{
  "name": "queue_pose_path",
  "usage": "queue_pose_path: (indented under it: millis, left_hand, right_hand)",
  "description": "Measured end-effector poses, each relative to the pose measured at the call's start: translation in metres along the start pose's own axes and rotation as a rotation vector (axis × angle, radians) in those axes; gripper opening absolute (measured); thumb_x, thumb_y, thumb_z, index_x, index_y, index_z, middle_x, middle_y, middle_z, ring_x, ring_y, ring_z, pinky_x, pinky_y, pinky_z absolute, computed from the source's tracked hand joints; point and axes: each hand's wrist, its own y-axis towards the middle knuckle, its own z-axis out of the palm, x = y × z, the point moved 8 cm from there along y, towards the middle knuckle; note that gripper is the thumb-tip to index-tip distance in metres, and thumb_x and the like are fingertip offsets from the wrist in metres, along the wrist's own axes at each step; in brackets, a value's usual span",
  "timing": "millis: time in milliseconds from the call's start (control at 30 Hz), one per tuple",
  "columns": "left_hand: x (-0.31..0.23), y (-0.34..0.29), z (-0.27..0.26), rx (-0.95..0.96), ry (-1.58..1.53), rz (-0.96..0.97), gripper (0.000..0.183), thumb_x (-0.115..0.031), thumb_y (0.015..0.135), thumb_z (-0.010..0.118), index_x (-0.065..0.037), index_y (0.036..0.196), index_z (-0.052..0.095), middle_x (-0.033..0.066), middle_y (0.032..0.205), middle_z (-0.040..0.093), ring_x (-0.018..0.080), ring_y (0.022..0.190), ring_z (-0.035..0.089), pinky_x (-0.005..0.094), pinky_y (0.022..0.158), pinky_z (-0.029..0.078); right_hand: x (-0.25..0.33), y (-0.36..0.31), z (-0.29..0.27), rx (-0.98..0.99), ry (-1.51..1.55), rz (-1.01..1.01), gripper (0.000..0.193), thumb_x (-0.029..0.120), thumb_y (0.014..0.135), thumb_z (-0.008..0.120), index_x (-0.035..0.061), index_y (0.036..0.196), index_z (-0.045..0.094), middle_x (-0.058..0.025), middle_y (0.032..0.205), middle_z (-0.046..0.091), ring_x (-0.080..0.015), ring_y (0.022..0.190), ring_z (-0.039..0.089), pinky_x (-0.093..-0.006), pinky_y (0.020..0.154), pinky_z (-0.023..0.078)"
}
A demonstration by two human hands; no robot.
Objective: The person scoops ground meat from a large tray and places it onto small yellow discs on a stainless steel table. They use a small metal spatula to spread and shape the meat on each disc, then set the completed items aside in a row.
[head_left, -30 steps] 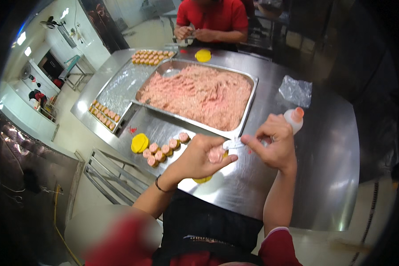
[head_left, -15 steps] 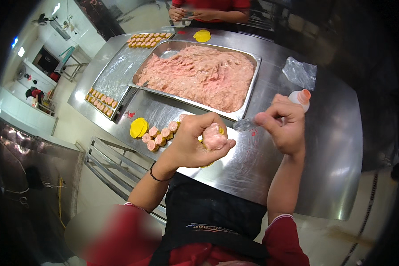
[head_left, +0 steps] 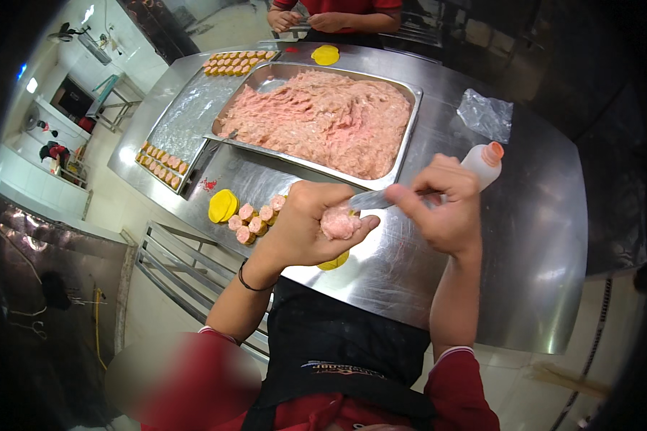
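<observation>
My left hand point(head_left: 298, 223) is curled around a dumpling point(head_left: 340, 224), with pink minced filling bulging out between thumb and forefinger. Pinched in my right hand point(head_left: 444, 205) is a flat metal spatula point(head_left: 370, 201), whose blade reaches the top edge of the filling. Below my left hand, a yellow wrapper point(head_left: 333, 262) lies on the steel table. To the left of that hand stand several filled dumplings point(head_left: 244, 235), beside a small stack of yellow wrappers point(head_left: 223, 205). Beyond both hands is a large steel pan point(head_left: 295, 159) of pink minced meat point(head_left: 331, 118).
A tray point(head_left: 167, 147) at the left carries rows of dumplings at both ends. A white bottle with an orange cap point(head_left: 484, 164) is just behind my right hand, and a clear plastic bag point(head_left: 486, 116) lies farther back. Across the table are a co-worker's hands point(head_left: 305, 21).
My right hand has moved left, bringing the spatula blade from beside the dumpling onto the edge of its filling. My left hand has shifted slightly left, and more of the wrapper beneath it shows.
</observation>
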Motion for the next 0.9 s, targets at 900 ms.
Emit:
queue_pose_path:
  millis: [900]
  left_hand:
    - [-0.005,0.004,0.021,0.108,-0.224,-0.135,0.024,-0.022,0.093,0.085,-0.001,0.096,0.073,0.0032,0.067,0.063,0.0084,0.061,0.054,0.0289,0.057,0.045]
  right_hand:
    - [0.006,0.001,-0.013,-0.003,0.051,-0.047,0.035,0.025,0.075,0.095,0.0063,0.062,0.068,-0.0023,0.055,0.058,-0.0131,0.056,0.049,-0.0329,0.056,0.034]
